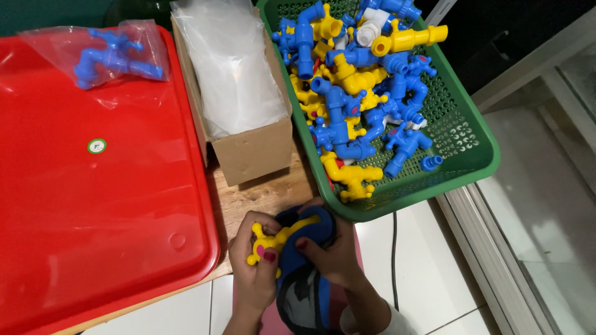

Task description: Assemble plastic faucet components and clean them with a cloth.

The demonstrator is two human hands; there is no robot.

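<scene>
Near the bottom centre, my left hand (256, 263) grips a yellow plastic tap (277, 238) by its cross handle, while my right hand (332, 248) clasps a dark blue cloth (304, 282) wrapped around the tap's far end. Just beyond, on the wooden tabletop (264, 195), sits a cardboard box (245, 146) of clear bags. To the right is a green basket (472, 146) of blue and yellow taps; to the left, a red lid (93, 211) carrying a bagged blue tap (112, 59).
</scene>
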